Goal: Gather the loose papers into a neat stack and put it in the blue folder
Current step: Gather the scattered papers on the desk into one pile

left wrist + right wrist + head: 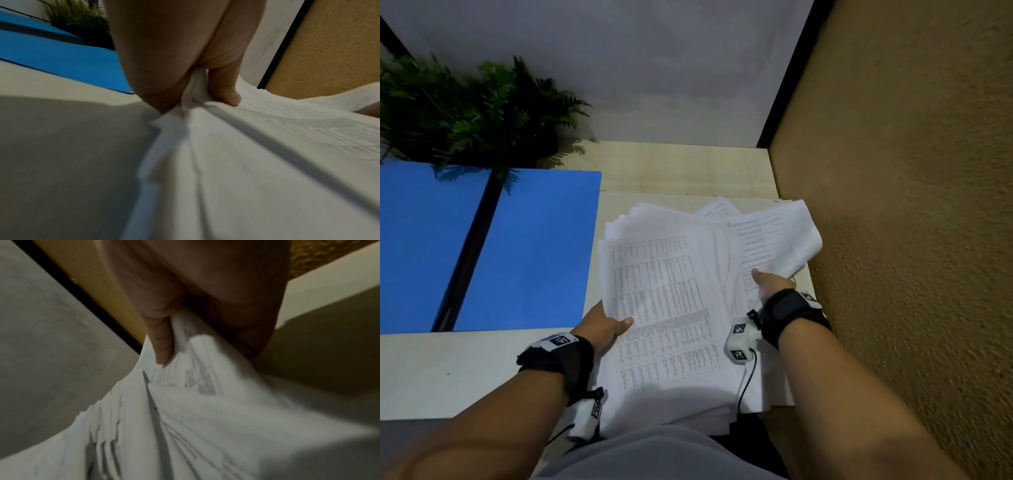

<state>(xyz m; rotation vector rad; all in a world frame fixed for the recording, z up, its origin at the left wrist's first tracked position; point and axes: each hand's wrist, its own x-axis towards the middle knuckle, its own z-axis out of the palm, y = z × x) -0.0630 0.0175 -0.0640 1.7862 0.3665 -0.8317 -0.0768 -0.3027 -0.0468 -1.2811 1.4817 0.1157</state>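
Both hands are on the printed papers (671, 301) here, and the sheets are sitting fanned out on the pale worktop (448, 373) right in front of the person, long axis running away from the body toward the back wall. The left hand (604, 329) is pinching the left edge of the main bundle, thumb on top and fingers underneath, probably to hold that side steady as an anchor. The right hand (770, 282) is gripping a smaller sheaf that is splaying off to the right and curling up at its far corner, thumb pressed on the top page; it looks like that group is being swung in line with the rest. Edges are nowhere near flush yet, so squaring is the job in hand. The blue folder (527, 250) is lying open and flat just left of the papers, its dark spine (467, 253) pointing roughly the same way as the sheets, with a fern (482, 109) behind it.
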